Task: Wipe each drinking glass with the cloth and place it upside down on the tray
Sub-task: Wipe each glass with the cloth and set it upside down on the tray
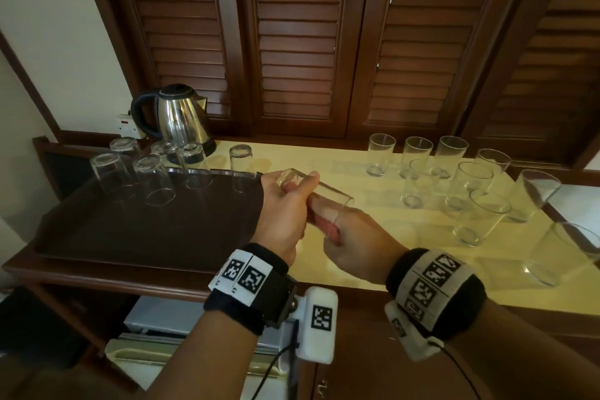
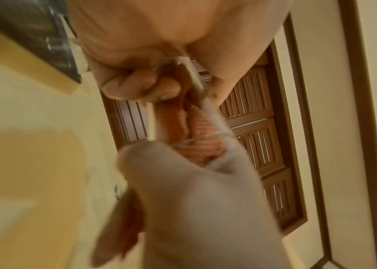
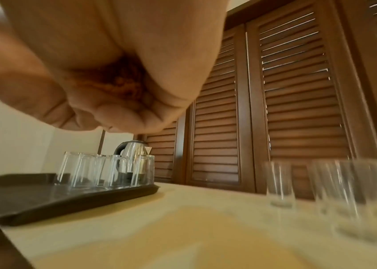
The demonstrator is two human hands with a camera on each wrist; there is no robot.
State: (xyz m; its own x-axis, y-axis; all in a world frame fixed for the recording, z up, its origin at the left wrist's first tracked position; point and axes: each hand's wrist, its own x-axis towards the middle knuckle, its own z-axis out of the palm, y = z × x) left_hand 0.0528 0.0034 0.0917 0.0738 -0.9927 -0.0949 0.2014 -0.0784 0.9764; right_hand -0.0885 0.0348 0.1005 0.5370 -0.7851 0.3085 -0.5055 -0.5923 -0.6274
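Observation:
My left hand (image 1: 292, 191) grips a clear drinking glass (image 1: 328, 195) held on its side above the tray's right edge, mouth toward my right hand (image 1: 337, 234). The right hand's fingers pinch an orange cloth (image 1: 321, 221) and are pushed into the glass. In the left wrist view the cloth (image 2: 196, 131) fills the glass (image 2: 215, 120). In the right wrist view, curled fingers close round the cloth (image 3: 123, 85). The dark brown tray (image 1: 146, 230) carries several glasses (image 1: 152, 178) standing upside down at its far side.
Several upright glasses (image 1: 470, 185) stand close together on the yellow counter (image 1: 373, 230) to the right. A steel kettle (image 1: 178, 117) sits behind the tray. Louvred wooden doors (image 1: 324, 42) back the counter. The tray's near half is bare.

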